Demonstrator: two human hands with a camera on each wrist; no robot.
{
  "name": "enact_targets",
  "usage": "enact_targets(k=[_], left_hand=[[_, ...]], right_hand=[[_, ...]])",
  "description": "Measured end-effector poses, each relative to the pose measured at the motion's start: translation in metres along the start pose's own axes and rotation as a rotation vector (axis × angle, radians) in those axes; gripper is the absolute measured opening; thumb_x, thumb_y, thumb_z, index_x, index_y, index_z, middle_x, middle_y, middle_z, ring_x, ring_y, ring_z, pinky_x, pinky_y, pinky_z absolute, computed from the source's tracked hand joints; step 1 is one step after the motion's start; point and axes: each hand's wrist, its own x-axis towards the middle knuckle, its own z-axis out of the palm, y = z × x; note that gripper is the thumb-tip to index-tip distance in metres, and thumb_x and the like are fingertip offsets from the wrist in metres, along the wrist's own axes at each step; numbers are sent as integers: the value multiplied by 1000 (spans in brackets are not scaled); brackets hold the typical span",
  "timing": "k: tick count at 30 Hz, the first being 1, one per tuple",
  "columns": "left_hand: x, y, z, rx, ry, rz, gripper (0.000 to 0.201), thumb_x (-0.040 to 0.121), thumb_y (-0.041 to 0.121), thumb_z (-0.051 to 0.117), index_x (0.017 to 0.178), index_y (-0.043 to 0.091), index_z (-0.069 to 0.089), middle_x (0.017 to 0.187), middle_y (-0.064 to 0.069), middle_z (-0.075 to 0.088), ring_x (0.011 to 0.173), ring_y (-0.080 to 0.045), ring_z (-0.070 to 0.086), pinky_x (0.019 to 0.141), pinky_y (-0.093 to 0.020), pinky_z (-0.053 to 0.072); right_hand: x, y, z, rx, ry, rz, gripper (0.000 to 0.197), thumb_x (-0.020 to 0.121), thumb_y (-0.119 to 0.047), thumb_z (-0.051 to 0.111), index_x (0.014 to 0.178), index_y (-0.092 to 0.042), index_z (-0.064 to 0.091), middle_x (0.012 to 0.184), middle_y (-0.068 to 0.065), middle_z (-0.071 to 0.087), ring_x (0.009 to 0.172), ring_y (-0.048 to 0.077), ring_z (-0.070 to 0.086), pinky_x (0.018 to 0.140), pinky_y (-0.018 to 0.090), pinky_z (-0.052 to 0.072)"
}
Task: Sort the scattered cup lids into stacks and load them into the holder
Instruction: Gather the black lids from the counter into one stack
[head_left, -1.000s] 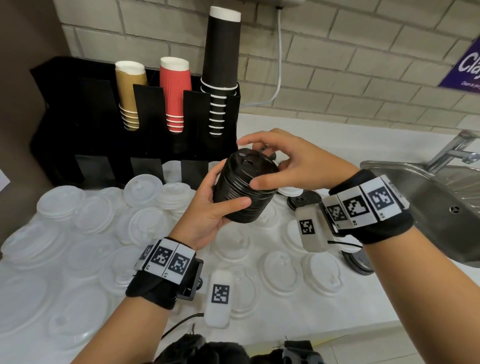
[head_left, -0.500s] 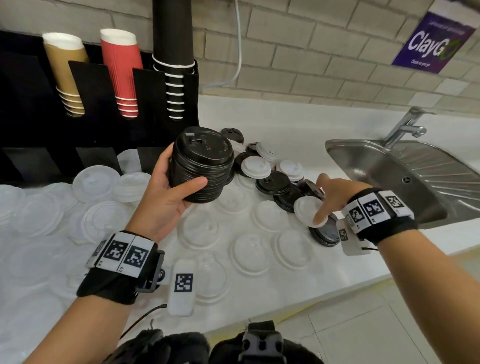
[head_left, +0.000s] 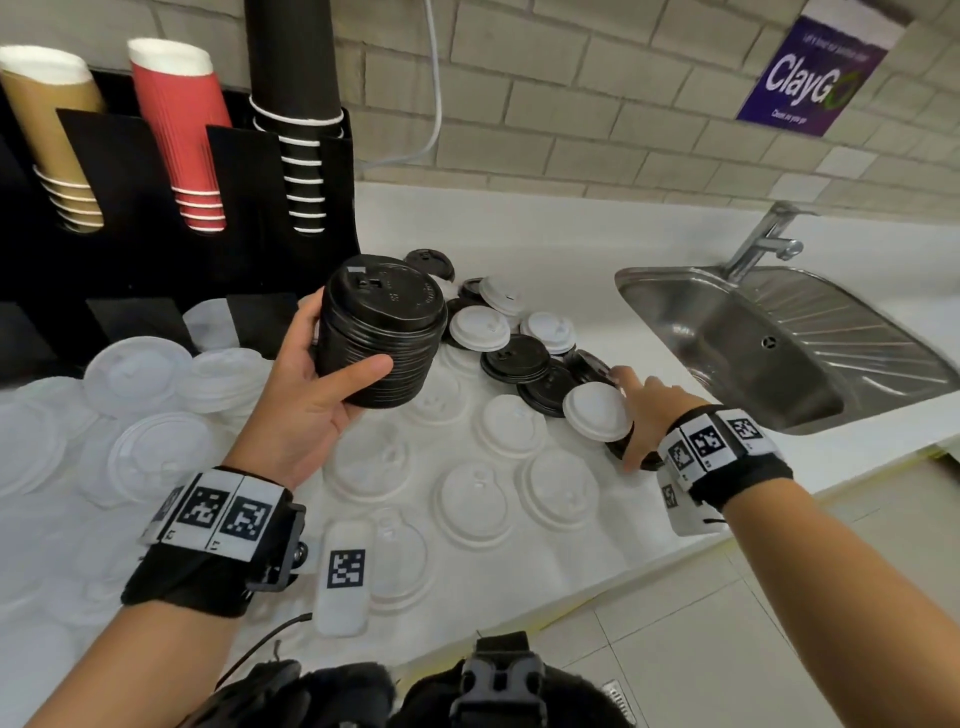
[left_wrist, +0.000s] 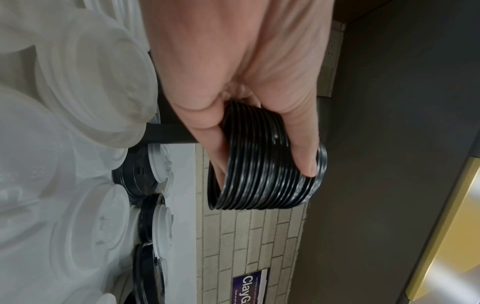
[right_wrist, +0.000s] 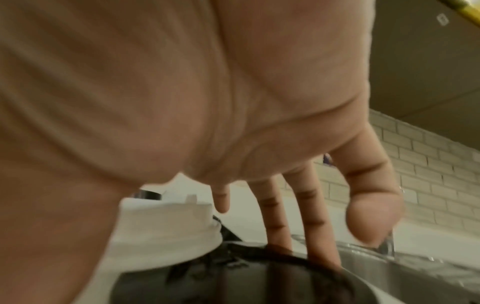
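Observation:
My left hand (head_left: 317, 384) grips a tall stack of black lids (head_left: 382, 332) above the white counter, thumb in front and fingers behind; the left wrist view shows the ribbed stack (left_wrist: 265, 164) between thumb and fingers. My right hand (head_left: 644, 415) reaches down beside the sink, fingers straight, touching a black lid (right_wrist: 259, 273) that lies partly under a white lid (head_left: 597, 411). More black lids (head_left: 514, 358) and white lids (head_left: 478, 327) lie mixed in a pile between the two hands. The black holder (head_left: 130, 270) stands at the back left.
Stacks of brown, red and black cups sit in the holder's top slots. Several translucent lids (head_left: 475, 506) cover the counter's front and left. A steel sink (head_left: 779, 353) with a tap (head_left: 763, 239) is at the right. The counter's front edge (head_left: 597, 587) runs close below my wrists.
My right hand left the top of the black stack and dropped to the right onto the lids by the sink. My left hand kept holding the stack. The view swung right.

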Motion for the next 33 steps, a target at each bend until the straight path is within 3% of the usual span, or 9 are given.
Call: enact_targets(k=[6,9,12,15,17,20,25,29,33], left_hand=[[2,1,1,-6,1,-5,75,71,1,63,139,27,42,120,8,68,115,-13,64,81,-26,56],[4,0,1,-14,-2,-15,79,72,1,63,143,25,40,120,8,68,115,-14,63,82,-27,56],[5,-1,0,-13,-14,-23,79,73,1,63,144,24,39,119,7,68,115,-15,64,82,-29,57],[6,-3,1,-24,-14,-35,82,73,1,64,146,25,36,125,5,66,117,-17,62,82,-30,57],[7,-5,2,-44,-13,-50,85,73,0,64,148,27,34,132,1,62,121,-19,60,84,-31,57],[7,-7,5,-54,-34,-71,84,73,0,65,148,25,34,136,-2,58,123,-20,58,83,-31,56],[8,-9,6,-33,-66,-89,83,72,2,76,144,21,39,131,-4,60,121,-19,59,81,-28,55],[8,-6,5,-18,-71,-97,85,63,12,83,138,31,47,131,-3,62,119,-19,61,80,-29,55],[7,-2,3,6,-112,-100,81,63,12,81,136,32,50,130,-2,62,118,-19,62,81,-30,55]], right_hand=[[1,7,-10,-347,100,178,72,81,-26,64,142,-27,26,140,6,36,131,29,33,96,44,40],[1,5,-22,-397,139,259,50,91,-21,43,139,-32,34,139,8,32,126,30,30,91,43,38],[-5,-3,-34,-275,256,270,49,90,-19,46,135,-36,36,134,11,29,120,37,32,85,48,40],[-7,-12,-45,153,420,44,65,80,-32,72,134,-34,36,131,15,32,117,41,39,89,52,46],[-16,-25,-57,577,413,-246,75,70,-34,82,131,-32,39,125,14,41,109,32,51,92,40,49],[-35,-50,-73,1019,265,-610,72,65,-33,85,124,-35,44,111,2,52,84,8,62,75,15,51],[-50,-89,-89,1137,255,-898,64,68,-26,84,123,-34,51,114,3,55,91,6,58,70,15,48],[-49,-109,-96,1042,310,-976,67,68,-24,83,127,-28,53,112,-4,54,90,6,51,67,7,41],[-47,-116,-106,881,348,-1013,66,73,-19,82,131,-29,53,118,-3,54,94,-9,49,78,4,39]])
